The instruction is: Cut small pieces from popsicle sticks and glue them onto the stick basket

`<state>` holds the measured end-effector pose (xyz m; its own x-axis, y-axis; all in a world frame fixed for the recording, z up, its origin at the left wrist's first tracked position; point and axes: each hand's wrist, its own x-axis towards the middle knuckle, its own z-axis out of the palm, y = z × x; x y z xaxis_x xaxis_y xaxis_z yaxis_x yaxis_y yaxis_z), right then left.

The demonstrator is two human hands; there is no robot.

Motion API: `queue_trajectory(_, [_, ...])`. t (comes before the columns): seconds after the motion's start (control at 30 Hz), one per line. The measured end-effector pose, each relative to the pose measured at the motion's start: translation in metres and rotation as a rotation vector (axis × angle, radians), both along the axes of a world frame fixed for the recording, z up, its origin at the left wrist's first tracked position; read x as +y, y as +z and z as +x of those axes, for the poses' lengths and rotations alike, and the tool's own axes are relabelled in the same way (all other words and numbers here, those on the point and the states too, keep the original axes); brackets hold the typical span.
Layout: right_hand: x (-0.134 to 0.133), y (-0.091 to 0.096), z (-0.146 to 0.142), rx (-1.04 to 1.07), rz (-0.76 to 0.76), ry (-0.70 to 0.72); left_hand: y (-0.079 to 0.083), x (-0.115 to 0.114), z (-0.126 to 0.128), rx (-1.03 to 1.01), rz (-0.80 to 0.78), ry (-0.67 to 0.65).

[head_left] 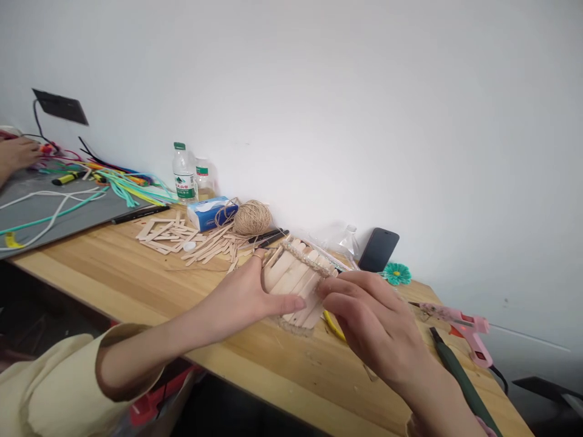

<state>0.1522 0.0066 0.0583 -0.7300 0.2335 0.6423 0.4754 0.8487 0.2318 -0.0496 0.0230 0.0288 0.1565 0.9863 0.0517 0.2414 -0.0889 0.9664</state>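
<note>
My left hand grips a small craft-stick box above the table, thumb across its front and fingers behind. The box is built of flat wooden sticks side by side, with braided jute twine along its upper edge and more along its lower edge. My right hand is closed in a pinch at the box's right side, where the twine runs to the fingertips. Its fingertips are partly hidden. Behind the box lie a ball of twine and loose craft sticks.
Along the wall stand a water bottle, a tissue pack and a phone. A pink glue gun lies right, near a green-handled tool and a teal flower. Another person's hand is far left, by pipe cleaners.
</note>
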Motion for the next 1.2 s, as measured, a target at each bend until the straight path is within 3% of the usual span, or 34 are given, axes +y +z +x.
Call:
queue_trajectory(0.2, [0.006,0.013,-0.002,-0.251,0.273,0.011,0.002,0.011,-0.001,0.034,0.063,0.015])
queue_trajectory(0.3, [0.008,0.008,0.000,-0.251,0.249,0.044,0.005,0.014,0.000,0.028,0.021,-0.050])
queue_trajectory(0.37, [0.006,0.001,0.001,-0.098,0.119,0.077,0.004,0.015,0.000,-0.030,-0.057,-0.085])
queue_trajectory(0.47, [0.000,-0.012,-0.001,0.303,-0.081,0.059,-0.003,0.015,0.001,-0.206,-0.095,-0.106])
queue_trajectory(0.6, [-0.006,-0.023,-0.007,0.554,-0.157,-0.096,-0.014,0.011,0.003,-0.362,-0.095,-0.110])
queue_trajectory(0.73, [-0.007,-0.027,-0.013,0.530,-0.158,-0.174,-0.017,0.004,0.006,-0.454,-0.109,-0.054])
queue_trajectory(0.87, [-0.007,-0.024,-0.019,0.473,-0.024,-0.166,-0.014,-0.002,0.010,-0.480,-0.101,-0.004])
queue_trajectory(1.2, [-0.004,-0.014,-0.021,0.175,0.241,-0.212,-0.020,-0.007,0.012,-0.249,0.112,0.184])
